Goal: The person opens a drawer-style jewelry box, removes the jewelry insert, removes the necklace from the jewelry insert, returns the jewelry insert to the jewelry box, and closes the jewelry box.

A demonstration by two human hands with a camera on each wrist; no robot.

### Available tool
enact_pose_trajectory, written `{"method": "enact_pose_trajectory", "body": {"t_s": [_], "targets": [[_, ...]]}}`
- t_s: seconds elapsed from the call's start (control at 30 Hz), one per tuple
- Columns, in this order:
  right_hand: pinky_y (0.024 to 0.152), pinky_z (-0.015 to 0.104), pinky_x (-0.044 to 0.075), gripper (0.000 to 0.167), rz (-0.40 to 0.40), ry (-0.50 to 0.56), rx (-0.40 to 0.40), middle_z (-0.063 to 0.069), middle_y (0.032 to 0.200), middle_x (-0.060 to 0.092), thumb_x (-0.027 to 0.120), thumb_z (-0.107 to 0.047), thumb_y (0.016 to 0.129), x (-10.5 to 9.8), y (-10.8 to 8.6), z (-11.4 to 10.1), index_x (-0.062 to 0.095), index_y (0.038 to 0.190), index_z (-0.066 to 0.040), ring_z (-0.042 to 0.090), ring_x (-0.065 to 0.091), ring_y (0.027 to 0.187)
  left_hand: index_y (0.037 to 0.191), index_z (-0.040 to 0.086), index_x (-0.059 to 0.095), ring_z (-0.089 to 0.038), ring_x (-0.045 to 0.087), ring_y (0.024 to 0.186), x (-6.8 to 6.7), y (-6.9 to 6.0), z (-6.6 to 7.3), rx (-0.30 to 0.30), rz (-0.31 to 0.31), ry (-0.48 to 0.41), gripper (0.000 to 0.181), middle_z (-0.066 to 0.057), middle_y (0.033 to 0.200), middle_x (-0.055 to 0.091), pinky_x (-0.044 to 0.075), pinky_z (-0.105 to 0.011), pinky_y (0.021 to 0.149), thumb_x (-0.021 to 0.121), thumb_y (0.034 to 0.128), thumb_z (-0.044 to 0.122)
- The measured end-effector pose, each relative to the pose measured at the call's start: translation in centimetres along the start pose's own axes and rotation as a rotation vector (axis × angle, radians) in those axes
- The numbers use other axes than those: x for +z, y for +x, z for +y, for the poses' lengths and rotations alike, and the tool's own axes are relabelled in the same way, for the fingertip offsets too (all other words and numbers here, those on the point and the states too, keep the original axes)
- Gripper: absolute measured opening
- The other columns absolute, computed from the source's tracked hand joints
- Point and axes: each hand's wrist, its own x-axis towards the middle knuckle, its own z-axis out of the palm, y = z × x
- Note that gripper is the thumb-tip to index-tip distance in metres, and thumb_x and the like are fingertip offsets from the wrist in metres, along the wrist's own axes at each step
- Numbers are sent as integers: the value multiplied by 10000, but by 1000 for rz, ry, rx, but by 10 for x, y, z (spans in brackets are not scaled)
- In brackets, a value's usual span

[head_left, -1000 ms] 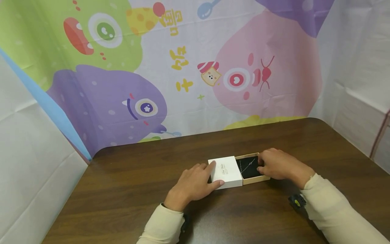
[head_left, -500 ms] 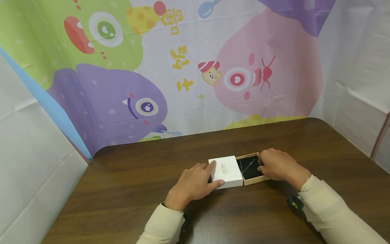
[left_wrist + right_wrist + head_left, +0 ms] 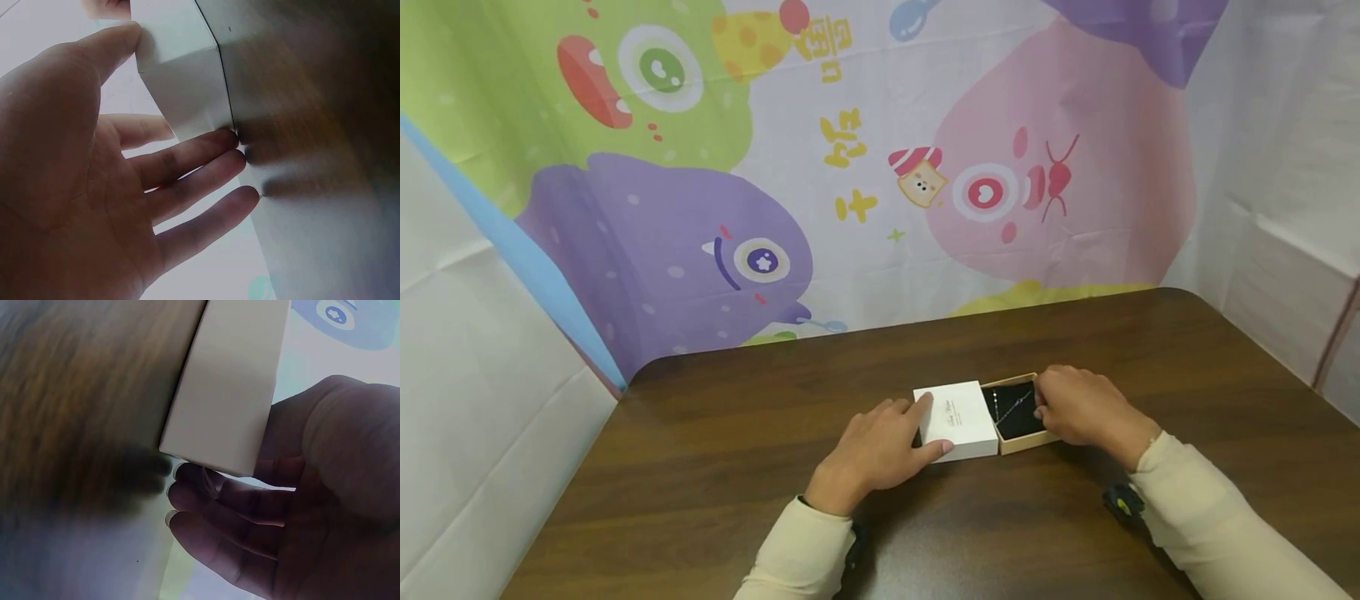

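Note:
A white slide-out jewelry box sleeve (image 3: 958,417) with small printed lettering lies on the table. Out of its right end sticks a tan drawer (image 3: 1026,442) with a black lining, on which a thin silver necklace (image 3: 1017,406) rests. My left hand (image 3: 876,446) holds the sleeve at its left end, thumb at the near side and index finger on top; its other fingers touch the table in the left wrist view. At the drawer's right end, my right hand (image 3: 1086,408) grips the end, hiding that corner. A small ribbon loop (image 3: 210,482) shows by its fingers in the right wrist view.
The dark wooden table (image 3: 700,500) extends around the box. Behind it hangs a cloth with cartoon monsters (image 3: 880,167). White sheets (image 3: 1292,208) stand at both sides.
My right hand and the drawer have shifted very slightly left, and the drawer has turned a little against the sleeve. My left hand has stayed in place on the sleeve.

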Motion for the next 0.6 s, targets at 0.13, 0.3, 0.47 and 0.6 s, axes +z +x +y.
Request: {"method": "enact_pose_trajectory", "body": {"t_s": [0.13,0.3,0.47,0.6], "targets": [[603,455,477,188,-2,-2,-3,-10,779,532,697,-121,857,0,0,0,562,734,-171,206,563,718,1542,151,408,-233,579,1188,0,0,0,-5,-5,4,761,-95,1338,604,492,-477,913,515,961,632],[601,446,471,186,5,-8,-11,-7,799,521,686,-113,858,1,-1,-1,562,734,-175,195,547,720,1540,145,411,-232,578,1191,1,-1,-1,-5,-5,-3,760,-95,1338,604,491,-475,914,519,962,627],[603,439,470,170,5,-14,-26,8,817,512,672,-103,866,0,-1,0,578,743,-169,202,543,736,1543,148,406,-230,578,1187,0,-1,-1,-4,-6,-3,764,-93,1335,604,493,-473,907,507,963,636],[612,443,474,133,13,-13,-19,18,846,509,665,-100,885,-2,-1,3,594,787,-156,218,548,762,1539,154,407,-229,584,1170,0,1,-1,4,-1,7,763,-89,1326,609,499,-468,887,503,962,643]]}}
